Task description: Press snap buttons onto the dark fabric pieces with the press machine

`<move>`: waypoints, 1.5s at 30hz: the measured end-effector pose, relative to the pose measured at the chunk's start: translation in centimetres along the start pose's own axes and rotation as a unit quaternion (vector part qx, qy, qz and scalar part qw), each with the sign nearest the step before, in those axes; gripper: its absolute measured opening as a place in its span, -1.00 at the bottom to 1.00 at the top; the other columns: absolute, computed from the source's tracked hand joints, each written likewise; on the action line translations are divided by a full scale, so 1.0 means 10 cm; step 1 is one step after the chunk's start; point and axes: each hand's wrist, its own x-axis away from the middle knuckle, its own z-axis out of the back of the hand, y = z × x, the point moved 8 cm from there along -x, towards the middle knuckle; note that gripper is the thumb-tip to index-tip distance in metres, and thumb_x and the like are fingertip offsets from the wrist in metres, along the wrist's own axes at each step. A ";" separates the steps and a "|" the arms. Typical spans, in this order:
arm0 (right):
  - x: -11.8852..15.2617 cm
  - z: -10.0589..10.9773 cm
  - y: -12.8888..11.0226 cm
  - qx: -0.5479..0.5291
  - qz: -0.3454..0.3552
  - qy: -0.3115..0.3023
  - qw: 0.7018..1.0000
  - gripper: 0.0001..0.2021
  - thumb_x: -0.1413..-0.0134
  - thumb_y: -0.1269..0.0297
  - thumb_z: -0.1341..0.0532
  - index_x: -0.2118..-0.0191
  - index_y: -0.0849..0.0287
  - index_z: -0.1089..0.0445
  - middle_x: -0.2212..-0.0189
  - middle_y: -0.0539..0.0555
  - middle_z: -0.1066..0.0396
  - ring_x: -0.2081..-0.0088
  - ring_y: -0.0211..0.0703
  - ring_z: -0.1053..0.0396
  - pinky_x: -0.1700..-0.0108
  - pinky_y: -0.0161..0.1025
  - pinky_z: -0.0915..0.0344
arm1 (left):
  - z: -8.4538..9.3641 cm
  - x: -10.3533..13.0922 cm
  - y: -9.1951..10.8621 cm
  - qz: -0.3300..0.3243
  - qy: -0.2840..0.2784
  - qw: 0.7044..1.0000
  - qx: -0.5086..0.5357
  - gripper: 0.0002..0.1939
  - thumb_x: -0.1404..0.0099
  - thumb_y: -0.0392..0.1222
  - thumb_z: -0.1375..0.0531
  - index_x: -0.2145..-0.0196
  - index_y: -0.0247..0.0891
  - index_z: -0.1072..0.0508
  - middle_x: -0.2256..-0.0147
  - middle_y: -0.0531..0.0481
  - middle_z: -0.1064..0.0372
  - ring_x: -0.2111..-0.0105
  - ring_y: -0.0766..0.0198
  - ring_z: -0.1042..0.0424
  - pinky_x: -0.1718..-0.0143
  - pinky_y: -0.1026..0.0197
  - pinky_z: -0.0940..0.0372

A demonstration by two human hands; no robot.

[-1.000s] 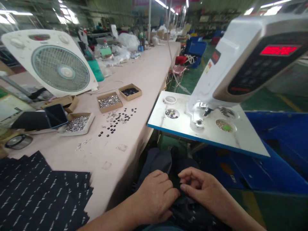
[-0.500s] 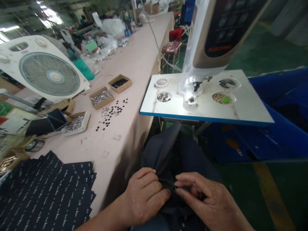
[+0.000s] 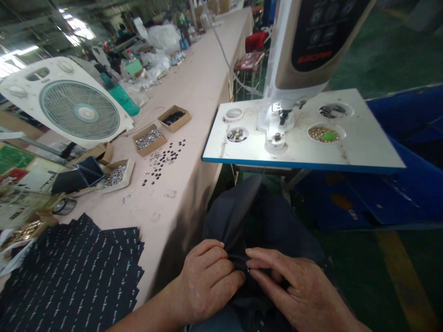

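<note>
Dark fabric (image 3: 235, 216) lies bunched over my lap. My left hand (image 3: 211, 281) is closed on this fabric, its fingers curled over a fold. Just to its right, my right hand (image 3: 290, 281) is closed in a pinch, thumb and index finger on a small shiny metal fastener (image 3: 248, 270) at the fabric. The fastener is too small and too covered by the fingertips to tell its exact kind. The two hands are close together below the table of the snap press machine (image 3: 277, 124).
On the long table (image 3: 180, 166) to the left are small boxes of metal parts (image 3: 148, 139), loose black caps (image 3: 166, 157), a box fan (image 3: 83, 110) and a stack of dark printed fabric pieces (image 3: 86, 272). Blue bins (image 3: 367, 198) stand at the right.
My right fingertips have moved slightly left, closer to my left hand, with the small fastener between them. My left hand stays on the fabric. The camera view has shifted a little.
</note>
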 end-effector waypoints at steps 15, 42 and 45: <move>0.03 0.00 -0.04 0.040 0.057 -0.006 0.998 -0.65 -0.19 0.49 -0.22 -0.03 -0.03 -0.47 0.17 -0.13 -0.65 0.24 -0.28 -0.62 0.17 -0.41 -0.50 | -0.13 0.00 -0.05 0.021 -0.019 0.998 0.048 -0.78 -0.35 -0.36 0.00 0.19 -0.34 -0.44 0.43 -0.04 -0.39 0.36 0.23 -0.33 0.15 0.05 -0.31; -0.01 -0.21 0.19 0.047 -0.055 -0.118 0.990 -0.37 0.17 0.56 -0.13 -0.09 -0.02 -0.43 0.10 0.01 -0.61 0.15 -0.05 -0.54 0.06 -0.10 -0.39 | -0.57 0.15 -0.52 0.367 -0.174 0.881 0.242 -0.89 -0.06 -0.35 -0.32 0.47 -0.27 -0.43 0.49 0.16 -0.32 0.44 0.40 -0.27 0.37 0.30 -0.05; -0.08 -0.21 0.23 -0.058 -0.117 -0.135 0.982 -0.44 0.14 0.56 -0.13 -0.03 0.00 -0.45 0.16 -0.04 -0.61 0.14 -0.12 -0.55 0.09 -0.23 -0.38 | -0.59 0.19 -0.57 0.412 -0.206 0.839 0.291 -0.82 -0.10 -0.19 -0.38 0.48 -0.29 -0.45 0.50 0.17 -0.29 0.45 0.41 -0.24 0.42 0.32 -0.04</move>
